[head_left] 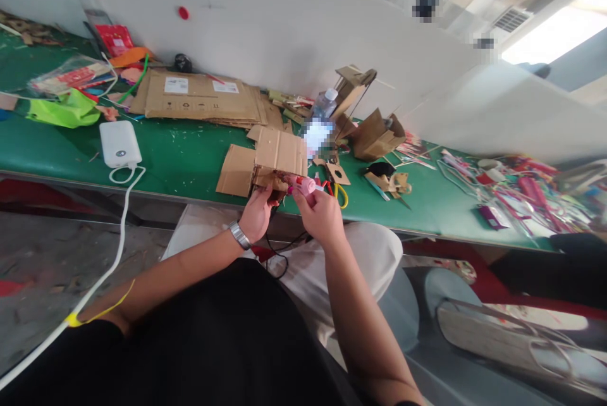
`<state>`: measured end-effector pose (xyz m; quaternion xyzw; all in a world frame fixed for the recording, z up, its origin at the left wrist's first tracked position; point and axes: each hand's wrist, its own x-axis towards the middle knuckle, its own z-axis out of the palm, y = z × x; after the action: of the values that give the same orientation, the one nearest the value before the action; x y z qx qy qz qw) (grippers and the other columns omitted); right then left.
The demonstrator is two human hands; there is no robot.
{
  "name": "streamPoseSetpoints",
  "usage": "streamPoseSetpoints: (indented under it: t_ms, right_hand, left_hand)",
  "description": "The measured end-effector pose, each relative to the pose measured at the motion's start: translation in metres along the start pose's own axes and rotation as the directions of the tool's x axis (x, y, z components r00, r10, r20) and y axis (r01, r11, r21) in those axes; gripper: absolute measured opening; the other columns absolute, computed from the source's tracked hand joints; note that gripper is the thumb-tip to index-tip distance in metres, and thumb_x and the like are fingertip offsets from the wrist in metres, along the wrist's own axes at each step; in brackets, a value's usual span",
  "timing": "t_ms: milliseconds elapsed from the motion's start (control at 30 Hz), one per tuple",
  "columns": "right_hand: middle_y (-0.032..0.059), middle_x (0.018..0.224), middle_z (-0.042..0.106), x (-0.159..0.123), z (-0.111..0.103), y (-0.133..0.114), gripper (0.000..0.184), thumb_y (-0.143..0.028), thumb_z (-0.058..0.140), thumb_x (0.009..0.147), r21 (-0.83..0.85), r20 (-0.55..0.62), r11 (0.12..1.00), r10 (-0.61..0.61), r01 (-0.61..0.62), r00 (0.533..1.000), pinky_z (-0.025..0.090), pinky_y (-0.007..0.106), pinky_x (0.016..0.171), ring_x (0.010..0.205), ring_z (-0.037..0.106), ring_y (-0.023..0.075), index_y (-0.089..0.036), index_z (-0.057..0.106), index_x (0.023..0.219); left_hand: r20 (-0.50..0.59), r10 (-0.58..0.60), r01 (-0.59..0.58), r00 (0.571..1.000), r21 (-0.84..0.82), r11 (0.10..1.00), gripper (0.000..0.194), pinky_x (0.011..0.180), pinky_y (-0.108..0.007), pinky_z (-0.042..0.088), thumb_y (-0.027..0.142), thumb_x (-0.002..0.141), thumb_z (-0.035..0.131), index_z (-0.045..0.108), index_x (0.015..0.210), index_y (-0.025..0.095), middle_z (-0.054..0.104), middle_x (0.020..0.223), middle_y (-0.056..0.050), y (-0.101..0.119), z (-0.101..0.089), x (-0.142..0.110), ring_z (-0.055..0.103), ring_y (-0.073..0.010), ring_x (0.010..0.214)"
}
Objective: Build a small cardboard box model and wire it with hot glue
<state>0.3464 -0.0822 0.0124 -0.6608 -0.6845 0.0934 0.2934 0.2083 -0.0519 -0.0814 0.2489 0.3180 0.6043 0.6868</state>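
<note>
At the front edge of the green table, a small cardboard box (281, 150) stands partly open, with flaps spread out. My left hand (257, 214) is closed on the lower edge of its near side, a watch on the wrist. In my right hand (321, 215) is a pink hot glue gun (304, 185), with a pale stick poking out behind. Its front end points into the box's near side, where my fingers and the cardboard hide the tip. A dark cable (281, 258) hangs below my hands. Beside the right hand lie yellow-and-red handled pliers (341, 195).
A white power bank (120, 143) with a white cable lies left. Flattened cardboard (199, 97) is stacked behind. A lit phone (317, 135) leans by a plastic bottle (325, 104). Cardboard pieces (378, 134) and a pink craft pile (531, 194) sit right. A wall panel (265, 33) rises behind.
</note>
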Motion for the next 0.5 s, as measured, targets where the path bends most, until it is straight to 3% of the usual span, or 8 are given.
streamPoseSetpoints:
  t_ms: [333,500]
  right_hand:
    - [0.0020,0.056,0.058,0.0019,-0.0015,-0.0020,0.043,-0.053,0.063,0.099,-0.015,0.062,1.000,0.006,-0.005,0.998,0.036,0.028,0.055,0.054,0.054,0.0166,-0.020,0.064,0.071]
    - [0.0049,0.068,0.068,0.0017,0.0006,0.0020,0.034,-0.050,0.065,0.099,0.018,0.080,1.000,-0.021,0.019,0.997,0.047,0.029,0.063,0.065,0.065,0.0208,-0.019,0.073,0.087]
  left_hand:
    - [-0.017,0.022,-0.021,1.000,0.040,0.999,0.023,0.074,-0.032,0.049,0.044,0.095,0.068,0.064,0.092,0.021,0.070,0.113,-0.011,-0.0039,-0.0030,0.0009,0.063,-0.0209,0.098]
    - [-0.023,0.033,-0.031,0.999,0.066,0.997,0.024,0.076,-0.033,0.050,0.045,0.098,0.064,0.065,0.093,0.021,0.069,0.110,-0.012,-0.0047,-0.0035,0.0015,0.061,-0.0200,0.093]
